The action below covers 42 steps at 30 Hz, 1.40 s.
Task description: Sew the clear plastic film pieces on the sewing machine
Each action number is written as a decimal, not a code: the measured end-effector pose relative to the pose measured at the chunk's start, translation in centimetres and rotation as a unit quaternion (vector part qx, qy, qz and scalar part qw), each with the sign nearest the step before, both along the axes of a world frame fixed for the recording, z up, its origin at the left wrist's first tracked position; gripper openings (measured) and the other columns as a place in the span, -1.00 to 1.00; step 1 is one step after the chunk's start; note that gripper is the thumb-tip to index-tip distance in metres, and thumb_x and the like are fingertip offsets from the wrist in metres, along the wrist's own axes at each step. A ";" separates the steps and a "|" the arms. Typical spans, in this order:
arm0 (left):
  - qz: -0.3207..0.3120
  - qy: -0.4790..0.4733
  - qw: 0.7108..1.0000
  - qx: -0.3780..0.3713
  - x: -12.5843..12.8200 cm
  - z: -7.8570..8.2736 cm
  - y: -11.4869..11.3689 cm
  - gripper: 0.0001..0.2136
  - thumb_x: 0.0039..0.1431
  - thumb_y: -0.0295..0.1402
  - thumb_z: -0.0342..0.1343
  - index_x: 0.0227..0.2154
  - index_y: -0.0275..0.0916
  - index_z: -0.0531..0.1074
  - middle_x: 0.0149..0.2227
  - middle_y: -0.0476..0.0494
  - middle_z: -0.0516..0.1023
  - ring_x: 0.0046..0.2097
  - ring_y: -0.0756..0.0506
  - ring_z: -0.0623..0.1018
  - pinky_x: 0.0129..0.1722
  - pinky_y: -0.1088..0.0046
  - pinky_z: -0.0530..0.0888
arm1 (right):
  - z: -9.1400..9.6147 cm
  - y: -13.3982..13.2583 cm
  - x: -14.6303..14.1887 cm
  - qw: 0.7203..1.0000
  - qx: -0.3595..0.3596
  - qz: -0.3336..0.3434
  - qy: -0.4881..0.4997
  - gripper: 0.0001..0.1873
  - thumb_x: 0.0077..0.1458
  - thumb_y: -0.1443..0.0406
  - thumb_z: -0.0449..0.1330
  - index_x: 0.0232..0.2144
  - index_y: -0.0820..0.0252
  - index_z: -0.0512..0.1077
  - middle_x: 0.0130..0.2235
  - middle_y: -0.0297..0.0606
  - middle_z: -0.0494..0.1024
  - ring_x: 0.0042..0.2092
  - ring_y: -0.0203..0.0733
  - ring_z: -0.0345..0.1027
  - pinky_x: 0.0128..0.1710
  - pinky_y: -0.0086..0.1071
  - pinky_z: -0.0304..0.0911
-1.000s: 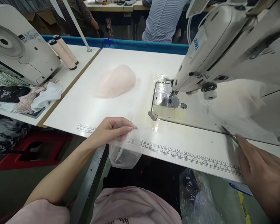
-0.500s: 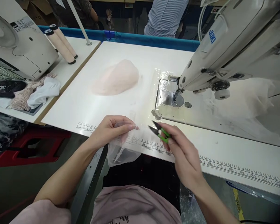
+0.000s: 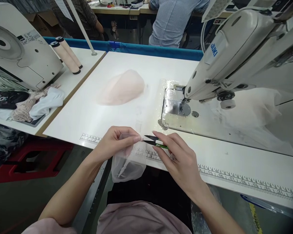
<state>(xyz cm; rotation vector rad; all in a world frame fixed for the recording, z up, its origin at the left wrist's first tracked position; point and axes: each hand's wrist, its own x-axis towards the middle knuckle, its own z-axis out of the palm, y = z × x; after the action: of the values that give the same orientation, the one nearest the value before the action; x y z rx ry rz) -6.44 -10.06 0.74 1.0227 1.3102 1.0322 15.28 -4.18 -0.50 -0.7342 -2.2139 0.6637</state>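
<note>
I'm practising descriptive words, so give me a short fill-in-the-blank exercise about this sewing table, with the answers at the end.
1. The right hand holds thread snips whose handles are coloured ____.
2. The left hand pinches sheer fabric close to the blades, which are coloured ____.
3. The brand letters on the sewing machine at the right spell ____.
4. The number of thread spools at the left is ____.

Missing words: green; black; JUKI; two.

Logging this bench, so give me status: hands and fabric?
Left hand pinches fabric. Right hand holds snips, blades apart. Fabric hangs off table. Left fingertips close to blades.
</note>
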 end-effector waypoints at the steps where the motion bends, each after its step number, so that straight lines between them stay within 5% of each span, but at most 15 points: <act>1: -0.001 -0.001 1.000 -0.001 0.0 0.0 0.0 -0.83 0.18 -0.21 0.22 -0.38 -0.20 0.56 -0.54 -0.01 0.50 -0.50 0.07 0.43 -0.45 0.60 0.36 | 0.0 0.0 0.0 1.000 0.001 -0.001 -0.001 -0.61 0.23 0.39 0.17 0.11 0.16 0.36 -0.29 -0.26 0.38 -0.34 -0.30 0.29 -0.39 -0.45 0.24; 35: -0.016 0.022 1.000 -0.010 0.0 0.2 0.3 -0.80 0.17 -0.19 0.22 -0.38 -0.22 0.56 -0.56 -0.04 0.51 -0.50 0.03 0.44 -0.47 0.56 0.35 | -0.2 0.1 0.0 1.000 0.015 -0.003 -0.012 -0.64 0.26 0.34 0.14 0.11 0.14 0.36 -0.31 -0.26 0.39 -0.37 -0.30 0.29 -0.44 -0.46 0.21; 42: -0.006 0.037 0.999 -0.011 0.2 0.3 0.2 -0.78 0.16 -0.17 0.22 -0.33 -0.23 0.58 -0.54 -0.05 0.53 -0.50 0.02 0.46 -0.47 0.54 0.36 | 0.4 0.2 0.2 0.995 -0.098 0.012 0.008 -0.64 0.30 0.30 0.09 0.13 0.06 0.33 -0.28 -0.27 0.41 -0.37 -0.31 0.28 -0.39 -0.43 0.24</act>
<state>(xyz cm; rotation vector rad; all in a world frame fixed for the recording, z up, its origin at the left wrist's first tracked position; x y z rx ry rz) -6.28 -9.84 1.07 1.0587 1.3716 0.9774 15.50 -3.99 -0.10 -0.7971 -2.1664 0.9058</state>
